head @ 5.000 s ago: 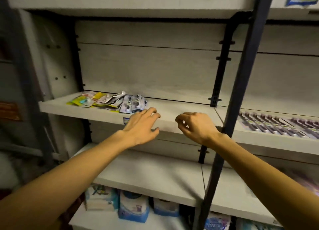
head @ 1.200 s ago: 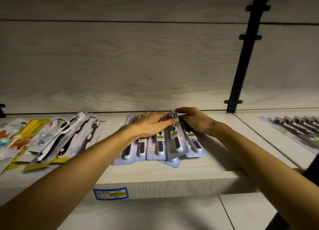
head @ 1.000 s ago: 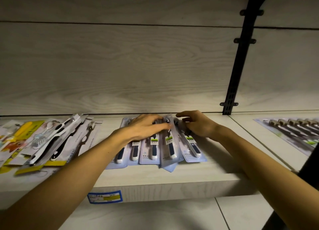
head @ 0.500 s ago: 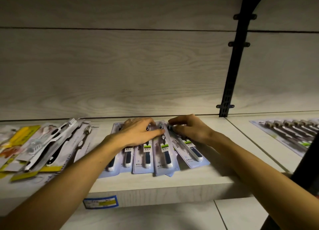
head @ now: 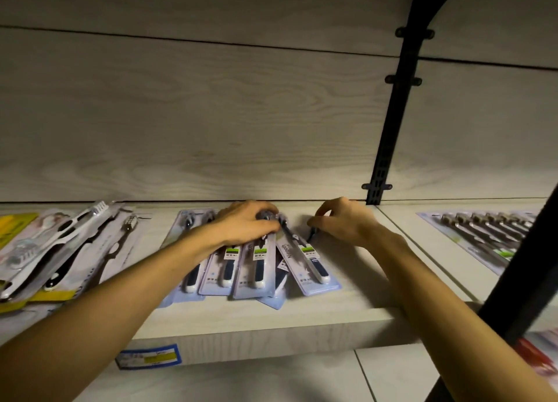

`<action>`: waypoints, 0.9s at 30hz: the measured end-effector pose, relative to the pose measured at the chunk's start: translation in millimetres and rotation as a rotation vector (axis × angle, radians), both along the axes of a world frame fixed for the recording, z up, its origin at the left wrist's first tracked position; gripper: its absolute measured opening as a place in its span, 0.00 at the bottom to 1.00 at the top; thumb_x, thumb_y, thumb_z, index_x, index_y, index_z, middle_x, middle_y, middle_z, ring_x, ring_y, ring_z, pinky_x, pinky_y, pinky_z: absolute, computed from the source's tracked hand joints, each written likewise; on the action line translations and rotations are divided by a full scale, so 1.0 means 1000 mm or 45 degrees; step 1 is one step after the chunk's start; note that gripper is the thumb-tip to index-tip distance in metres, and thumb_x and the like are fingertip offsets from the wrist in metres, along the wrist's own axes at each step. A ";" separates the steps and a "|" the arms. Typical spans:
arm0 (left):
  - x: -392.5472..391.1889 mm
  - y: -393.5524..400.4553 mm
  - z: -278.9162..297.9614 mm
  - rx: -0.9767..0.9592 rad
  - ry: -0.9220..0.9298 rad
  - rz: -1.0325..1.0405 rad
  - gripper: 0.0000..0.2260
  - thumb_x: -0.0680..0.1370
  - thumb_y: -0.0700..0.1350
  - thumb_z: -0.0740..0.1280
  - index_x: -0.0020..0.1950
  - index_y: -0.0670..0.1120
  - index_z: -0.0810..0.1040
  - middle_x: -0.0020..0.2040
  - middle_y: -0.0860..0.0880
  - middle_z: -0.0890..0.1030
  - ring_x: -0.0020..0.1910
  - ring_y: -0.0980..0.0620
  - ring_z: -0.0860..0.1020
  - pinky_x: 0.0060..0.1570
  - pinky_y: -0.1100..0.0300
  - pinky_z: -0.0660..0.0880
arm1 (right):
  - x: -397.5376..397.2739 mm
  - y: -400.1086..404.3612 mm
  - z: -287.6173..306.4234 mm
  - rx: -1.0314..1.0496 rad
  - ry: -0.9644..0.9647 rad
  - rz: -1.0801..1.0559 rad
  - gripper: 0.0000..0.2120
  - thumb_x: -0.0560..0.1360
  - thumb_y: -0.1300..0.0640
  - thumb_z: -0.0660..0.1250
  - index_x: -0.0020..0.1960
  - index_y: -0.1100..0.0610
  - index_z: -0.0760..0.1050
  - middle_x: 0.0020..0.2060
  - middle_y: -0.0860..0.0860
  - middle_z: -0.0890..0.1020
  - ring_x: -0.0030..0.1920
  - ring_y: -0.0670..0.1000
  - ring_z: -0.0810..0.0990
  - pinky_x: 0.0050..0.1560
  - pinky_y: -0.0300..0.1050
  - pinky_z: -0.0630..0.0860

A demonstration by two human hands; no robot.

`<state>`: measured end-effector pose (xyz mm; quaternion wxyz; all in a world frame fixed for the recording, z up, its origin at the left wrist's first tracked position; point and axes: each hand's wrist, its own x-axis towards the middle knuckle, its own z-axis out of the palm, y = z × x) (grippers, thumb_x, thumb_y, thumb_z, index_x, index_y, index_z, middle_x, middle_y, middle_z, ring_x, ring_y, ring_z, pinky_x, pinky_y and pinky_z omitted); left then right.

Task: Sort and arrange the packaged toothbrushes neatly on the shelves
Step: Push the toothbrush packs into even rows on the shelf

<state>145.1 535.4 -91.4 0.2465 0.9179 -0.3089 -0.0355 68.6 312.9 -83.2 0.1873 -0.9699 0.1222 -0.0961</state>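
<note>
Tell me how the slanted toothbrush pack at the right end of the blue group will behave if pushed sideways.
The slanted pack lies flat, so it probably slides rather than tips. It looks thin and light. Its glossy front may be slippery.

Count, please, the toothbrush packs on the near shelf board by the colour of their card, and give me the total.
Blue-card packs: 5 (one of them, the buried pack, shows little more than a corner)
Pale-card packs with large brushes: 2
Yellow-card packs: at least 1, cut off by the picture's edge
Total: 8 that can be told apart
</note>
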 end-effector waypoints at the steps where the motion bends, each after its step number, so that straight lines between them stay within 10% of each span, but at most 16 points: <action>1: 0.001 -0.002 -0.002 -0.030 0.014 0.003 0.25 0.67 0.65 0.63 0.63 0.62 0.78 0.60 0.53 0.81 0.57 0.49 0.79 0.59 0.50 0.77 | 0.001 0.000 -0.001 -0.007 -0.003 0.014 0.15 0.66 0.36 0.68 0.46 0.43 0.82 0.43 0.48 0.83 0.45 0.52 0.80 0.38 0.42 0.72; 7: -0.001 -0.011 -0.009 -0.165 -0.104 0.058 0.29 0.63 0.79 0.63 0.52 0.62 0.82 0.47 0.61 0.82 0.48 0.55 0.80 0.50 0.54 0.79 | 0.004 0.009 -0.004 -0.026 -0.052 0.176 0.12 0.70 0.37 0.71 0.44 0.45 0.80 0.38 0.43 0.80 0.42 0.50 0.79 0.39 0.43 0.71; 16: 0.000 -0.007 -0.012 -0.297 0.002 0.039 0.18 0.65 0.68 0.66 0.49 0.62 0.82 0.49 0.60 0.83 0.49 0.56 0.81 0.52 0.50 0.79 | 0.002 0.009 -0.005 -0.088 -0.090 0.302 0.15 0.79 0.46 0.65 0.63 0.49 0.79 0.50 0.48 0.84 0.48 0.52 0.80 0.51 0.50 0.79; 27: -0.015 -0.005 -0.010 -0.178 -0.148 0.038 0.14 0.77 0.58 0.66 0.59 0.55 0.81 0.56 0.54 0.81 0.54 0.51 0.79 0.54 0.50 0.78 | 0.000 0.023 -0.006 0.092 -0.119 0.342 0.15 0.77 0.49 0.69 0.61 0.52 0.82 0.52 0.50 0.85 0.52 0.50 0.82 0.56 0.48 0.78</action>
